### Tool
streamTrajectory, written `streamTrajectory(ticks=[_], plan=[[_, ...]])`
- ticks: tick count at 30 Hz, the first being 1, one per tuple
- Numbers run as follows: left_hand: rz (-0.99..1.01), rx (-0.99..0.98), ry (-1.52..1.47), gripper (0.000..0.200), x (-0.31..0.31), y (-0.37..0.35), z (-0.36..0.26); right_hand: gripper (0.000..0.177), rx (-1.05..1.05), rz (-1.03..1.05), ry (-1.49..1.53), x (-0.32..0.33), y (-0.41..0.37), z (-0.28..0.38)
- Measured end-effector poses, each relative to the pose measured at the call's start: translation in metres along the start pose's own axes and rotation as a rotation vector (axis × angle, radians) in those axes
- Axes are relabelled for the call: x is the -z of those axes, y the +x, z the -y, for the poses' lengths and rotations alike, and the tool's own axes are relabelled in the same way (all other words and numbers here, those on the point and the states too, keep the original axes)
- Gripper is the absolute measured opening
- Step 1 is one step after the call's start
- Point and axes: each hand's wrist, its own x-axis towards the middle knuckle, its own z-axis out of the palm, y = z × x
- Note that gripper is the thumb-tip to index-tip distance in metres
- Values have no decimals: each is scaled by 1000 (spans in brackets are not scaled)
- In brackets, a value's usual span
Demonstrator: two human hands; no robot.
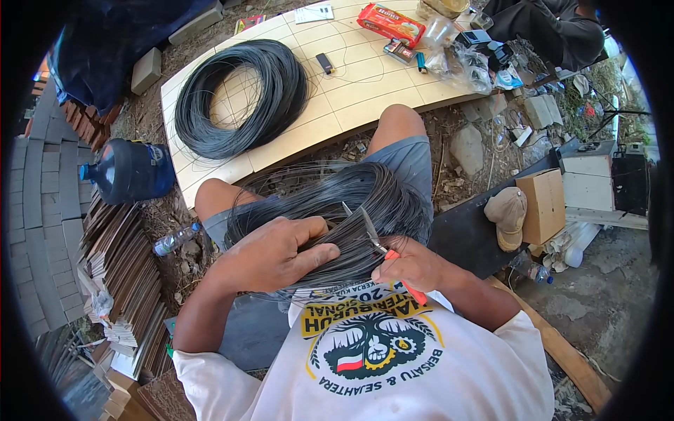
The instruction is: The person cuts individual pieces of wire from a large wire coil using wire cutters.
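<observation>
A thick coil of dark thin wire [379, 189] lies across my lap. My left hand [281, 254] grips the near side of this coil, thumb and fingers wrapped round the strands. In my right hand [411, 265] are scissors with red handles [370, 229], their blades apart and pointing up and left against the strands, just right of my left hand. A second large coil of dark wire [188, 105] rests on the pale board in front of me, with nobody touching it.
The pale board [337, 105] also bears a red biscuit pack [390, 24], a black lighter [324, 63] and plastic bags. A blue water jug [133, 172] stands left. To the right are a cap [505, 217] and a cardboard box [542, 205]. Another person sits at the upper right.
</observation>
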Motion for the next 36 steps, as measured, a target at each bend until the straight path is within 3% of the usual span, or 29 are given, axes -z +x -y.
streamTrajectory(ticks=[5, 7, 16, 20, 26, 36], plan=[[39, 27, 26, 34, 2, 2, 3, 25, -5, 5, -69, 2, 3, 1], [23, 1, 44, 35, 1, 2, 5, 26, 132, 11, -99, 6, 7, -13], [-62, 24, -120, 34, -1, 2, 5, 24, 72, 18, -92, -1, -3, -7], [-84, -34, -61, 33, -1, 3, 7, 24, 94, 11, -40, -1, -2, -4], [-31, -12, 11, 36, 1, 2, 4, 26, 44, -11, 62, -1, 2, -1], [55, 18, 27, 37, 7, 6, 4, 27, 45, -9, -87, -2, 3, 10]])
